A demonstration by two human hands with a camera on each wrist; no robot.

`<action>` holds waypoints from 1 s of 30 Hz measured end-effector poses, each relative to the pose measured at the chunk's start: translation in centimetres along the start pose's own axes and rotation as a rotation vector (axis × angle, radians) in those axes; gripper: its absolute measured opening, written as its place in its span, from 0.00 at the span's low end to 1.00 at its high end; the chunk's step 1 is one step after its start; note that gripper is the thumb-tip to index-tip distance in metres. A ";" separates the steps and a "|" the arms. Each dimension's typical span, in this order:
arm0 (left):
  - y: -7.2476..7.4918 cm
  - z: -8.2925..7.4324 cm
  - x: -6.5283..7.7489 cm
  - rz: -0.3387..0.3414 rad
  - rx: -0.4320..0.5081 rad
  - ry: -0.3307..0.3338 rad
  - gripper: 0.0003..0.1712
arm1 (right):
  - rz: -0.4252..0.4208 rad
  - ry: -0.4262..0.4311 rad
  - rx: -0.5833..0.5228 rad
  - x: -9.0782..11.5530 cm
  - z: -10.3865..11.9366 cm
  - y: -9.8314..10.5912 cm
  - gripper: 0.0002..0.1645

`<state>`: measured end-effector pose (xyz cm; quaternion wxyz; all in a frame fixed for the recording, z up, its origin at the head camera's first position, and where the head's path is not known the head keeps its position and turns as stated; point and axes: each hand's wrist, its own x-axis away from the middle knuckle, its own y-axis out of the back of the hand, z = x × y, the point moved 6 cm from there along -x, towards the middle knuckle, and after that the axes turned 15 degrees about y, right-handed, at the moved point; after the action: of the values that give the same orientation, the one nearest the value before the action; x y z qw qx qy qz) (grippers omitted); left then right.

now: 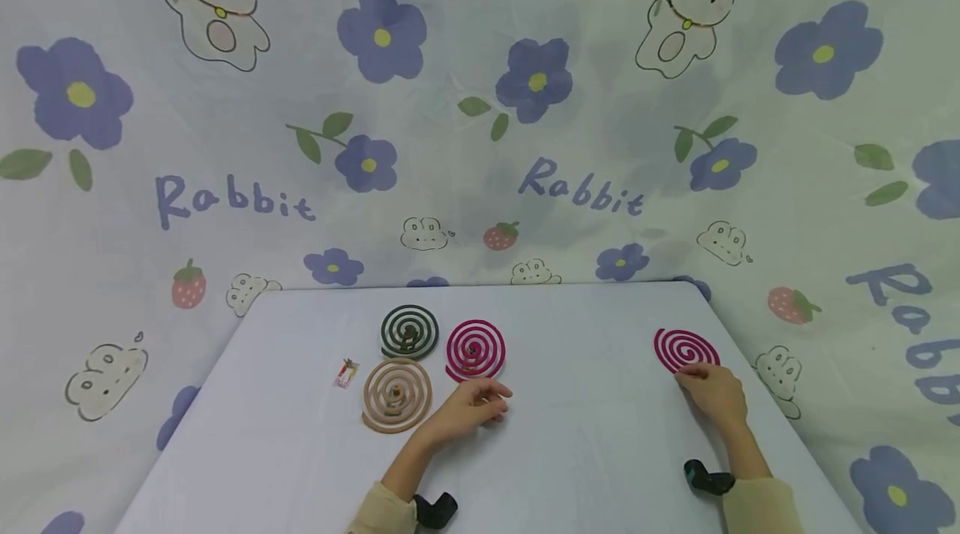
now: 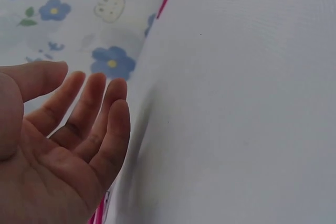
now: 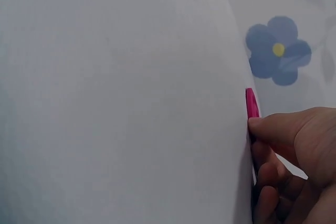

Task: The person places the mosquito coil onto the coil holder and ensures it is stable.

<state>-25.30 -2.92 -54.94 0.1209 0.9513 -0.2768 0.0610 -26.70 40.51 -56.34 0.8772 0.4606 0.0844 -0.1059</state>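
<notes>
At the table's right, my right hand pinches the near edge of a magenta spiral coil, shaped like a mosquito coil. In the right wrist view, the thumb and fingers grip the magenta coil at its rim. My left hand holds nothing; its fingers are relaxed and slightly bent, as the left wrist view also shows. It hovers just below a second magenta coil. A dark green coil and a tan coil lie left of that one, close together.
A small red and white packet lies left of the tan coil. The white table ends at a patterned cloth backdrop behind and at the sides. Black wrist devices sit by both sleeves.
</notes>
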 end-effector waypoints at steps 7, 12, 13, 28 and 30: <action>-0.6 0.4 -0.5 -0.001 -0.019 -0.007 0.14 | 0.048 0.029 -0.008 0.0 1.1 -0.2 0.16; -1.0 0.7 -1.0 -0.006 -0.002 -0.002 0.13 | 0.071 0.055 -0.010 0.0 2.0 -0.4 0.15; -1.0 0.7 -1.0 -0.006 0.000 0.003 0.13 | 0.074 0.063 -0.015 0.0 2.2 -0.4 0.15; -1.8 0.2 -1.6 -0.013 0.003 0.033 0.13 | 0.133 0.148 -0.047 0.3 5.2 -1.7 0.10; -1.9 0.1 -1.6 -0.010 0.006 0.032 0.13 | 0.134 0.155 -0.049 0.4 5.6 -1.9 0.10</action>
<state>-25.63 -0.52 -55.75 0.1227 0.9520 -0.2698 0.0766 -26.51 34.77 -54.77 0.8842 0.4503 0.1238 -0.0091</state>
